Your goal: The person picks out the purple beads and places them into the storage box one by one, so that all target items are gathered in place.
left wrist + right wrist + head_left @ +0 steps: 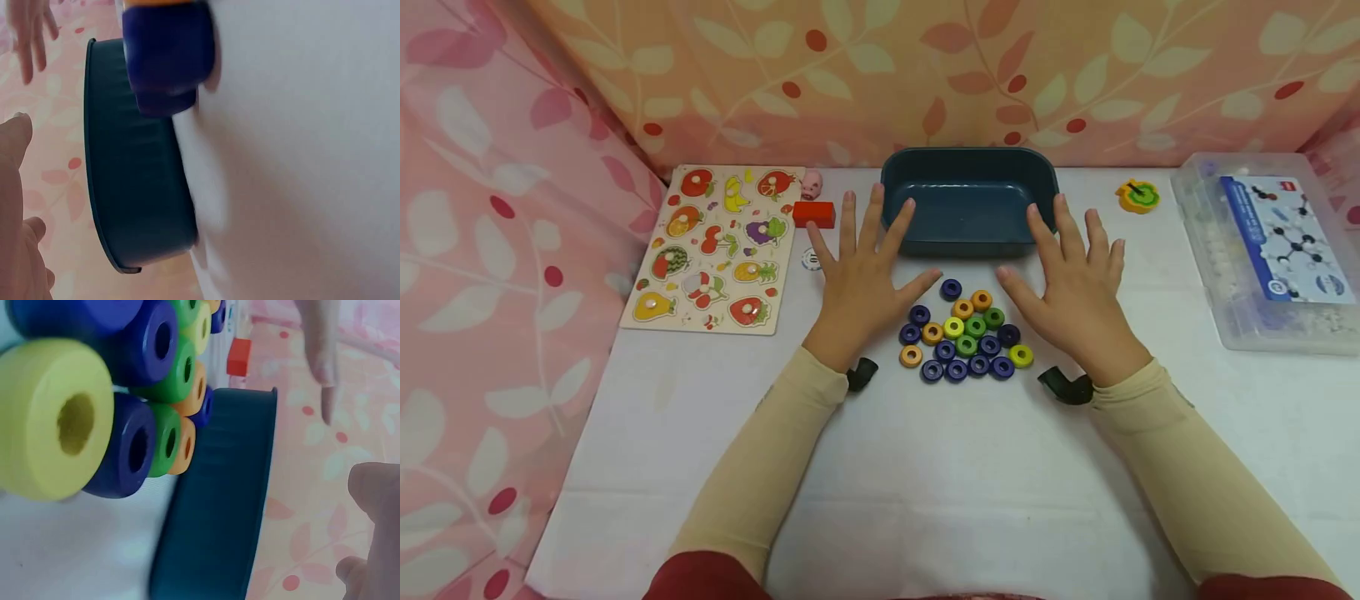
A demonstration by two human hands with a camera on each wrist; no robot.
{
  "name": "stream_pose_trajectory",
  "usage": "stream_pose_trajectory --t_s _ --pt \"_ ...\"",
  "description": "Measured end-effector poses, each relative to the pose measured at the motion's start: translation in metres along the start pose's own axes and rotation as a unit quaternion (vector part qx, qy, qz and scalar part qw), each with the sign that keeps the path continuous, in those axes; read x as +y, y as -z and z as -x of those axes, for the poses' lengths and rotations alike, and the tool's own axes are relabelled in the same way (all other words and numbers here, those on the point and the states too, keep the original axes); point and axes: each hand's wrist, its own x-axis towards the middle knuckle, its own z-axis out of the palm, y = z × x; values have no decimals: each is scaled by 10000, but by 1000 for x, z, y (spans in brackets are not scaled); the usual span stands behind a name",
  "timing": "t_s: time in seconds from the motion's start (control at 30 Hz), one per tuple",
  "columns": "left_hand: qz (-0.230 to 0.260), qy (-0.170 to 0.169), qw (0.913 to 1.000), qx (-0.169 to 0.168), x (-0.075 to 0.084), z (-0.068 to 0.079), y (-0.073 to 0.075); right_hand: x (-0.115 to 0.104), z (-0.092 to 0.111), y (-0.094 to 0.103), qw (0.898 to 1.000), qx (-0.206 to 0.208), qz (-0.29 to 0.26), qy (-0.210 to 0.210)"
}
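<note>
My left hand [861, 292] is spread with straight fingers on the left side of a group of colored rings [966, 346], and it holds nothing. Opposite it, my right hand [1078, 304] is spread the same way, also holding nothing. Between and below the two thumbs lie the rings in purple, green, yellow and orange, each with a hole in the middle. Behind them stands a dark teal tray [970, 248]; the fingertips of both hands overlap its sides in the head view. In the right wrist view a yellow ring [37, 419] is closest.
At the left lies a fruit puzzle board [718, 250], with a red block [814, 215] and a pink pig figure [812, 184] beside it. A yellow-green tree-shaped piece [1138, 196] lies right of the tray. A clear plastic case [1217, 275] stands far right. Patterned curtain hangs behind.
</note>
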Motion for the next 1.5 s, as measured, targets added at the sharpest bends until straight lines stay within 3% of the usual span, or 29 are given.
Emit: stream_pose_trajectory --t_s 0.37,0.57,0.77,0.93,1.1,1.33,1.5 --pt "-198 116 9997 -11 -15 -26 -8 1 15 11 9992 -170 -360 -91" --pt "-120 257 9994 -207 -19 -38 -10 4 24 15 9971 -158 -702 -242" --pt "237 467 9970 -566 -22 -50 -14 6 25 15 9883 -910 -1085 -575" --pt "621 667 9907 -1008 -28 -57 -17 10 21 9 9745 -1594 -1253 -959" --pt "1191 709 9836 -1151 -31 -61 -16 12 16 -1 9679 -1985 -1184 -990" --pt "1886 991 9680 -1327 -31 -65 -14 15 7 -10 9589 -2306 -1308 -1007" --pt "2377 1010 9577 -1267 -32 -66 -17 18 7 -11 9591 -2326 -1194 -1089"
